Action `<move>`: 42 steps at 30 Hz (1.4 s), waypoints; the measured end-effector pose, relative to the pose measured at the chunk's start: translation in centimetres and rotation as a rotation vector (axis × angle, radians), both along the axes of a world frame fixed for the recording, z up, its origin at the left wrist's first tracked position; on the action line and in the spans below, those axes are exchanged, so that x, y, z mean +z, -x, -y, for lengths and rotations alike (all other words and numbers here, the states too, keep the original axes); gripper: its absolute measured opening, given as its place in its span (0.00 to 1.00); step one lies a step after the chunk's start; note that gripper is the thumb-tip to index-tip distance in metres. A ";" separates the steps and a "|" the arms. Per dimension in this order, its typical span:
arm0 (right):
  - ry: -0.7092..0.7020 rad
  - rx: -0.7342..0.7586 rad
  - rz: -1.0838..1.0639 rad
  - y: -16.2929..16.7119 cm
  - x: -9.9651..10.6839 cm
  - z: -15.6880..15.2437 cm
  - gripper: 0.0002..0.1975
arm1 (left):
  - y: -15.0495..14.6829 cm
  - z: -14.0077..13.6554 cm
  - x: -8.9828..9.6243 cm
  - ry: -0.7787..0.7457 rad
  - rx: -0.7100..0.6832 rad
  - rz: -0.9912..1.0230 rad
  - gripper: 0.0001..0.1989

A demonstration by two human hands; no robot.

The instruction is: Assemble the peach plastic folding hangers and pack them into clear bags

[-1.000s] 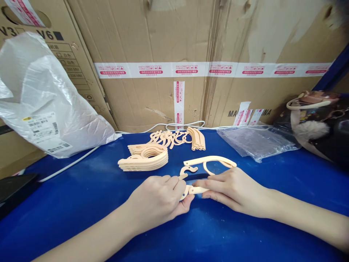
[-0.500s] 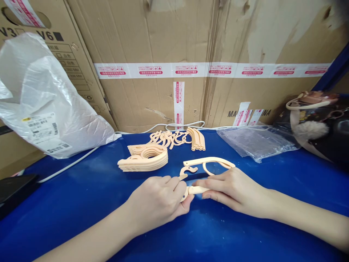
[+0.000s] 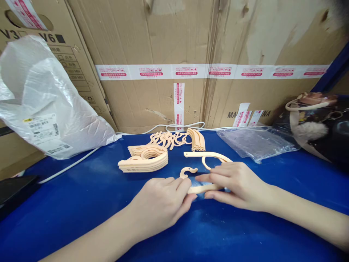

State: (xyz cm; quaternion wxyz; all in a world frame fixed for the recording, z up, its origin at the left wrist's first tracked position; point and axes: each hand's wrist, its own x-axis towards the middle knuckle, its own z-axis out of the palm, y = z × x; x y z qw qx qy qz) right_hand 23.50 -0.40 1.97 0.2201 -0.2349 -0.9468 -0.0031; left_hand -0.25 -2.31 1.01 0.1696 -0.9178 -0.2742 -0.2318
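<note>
My left hand (image 3: 166,200) is closed around the joint end of a cream plastic folding hanger. Its hook (image 3: 188,171) sticks up above my knuckles, and the joint itself is hidden by my fingers. From this grip a flat hanger arm (image 3: 203,189) runs right, between the thumb and fingers of my right hand (image 3: 234,185). A second curved hanger arm (image 3: 204,155), with a ring-shaped loop below it, extends left from behind my right hand. Where its right end is held or rests is hidden.
Stacked hanger arms (image 3: 144,163) lie to the left on the blue table (image 3: 89,207). Behind them are loose hooks (image 3: 166,139) and another arm stack (image 3: 196,140). A clear plastic bag (image 3: 256,142), white parcel bag (image 3: 51,98), white cable (image 3: 68,165) and cardboard boxes (image 3: 152,40) surround these.
My right hand has slid slightly right along the flat arm, exposing more of it, with its index finger raised. The curved arm has shifted up, away from me. My left hand stays nearly in place.
</note>
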 end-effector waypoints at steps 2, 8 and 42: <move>-0.044 -0.016 -0.130 -0.3 0.4 -0.3 0.13 | 0.1 -0.1 0.2 0.012 0.022 0.008 0.17; -0.181 -0.205 -0.221 -1.0 1.2 -1.4 0.10 | 0.4 -0.4 0.2 0.050 0.046 -0.011 0.17; 0.061 -0.348 0.155 -1.8 0.2 -3.6 0.12 | 0.6 -0.8 -0.9 0.253 -0.075 0.049 0.15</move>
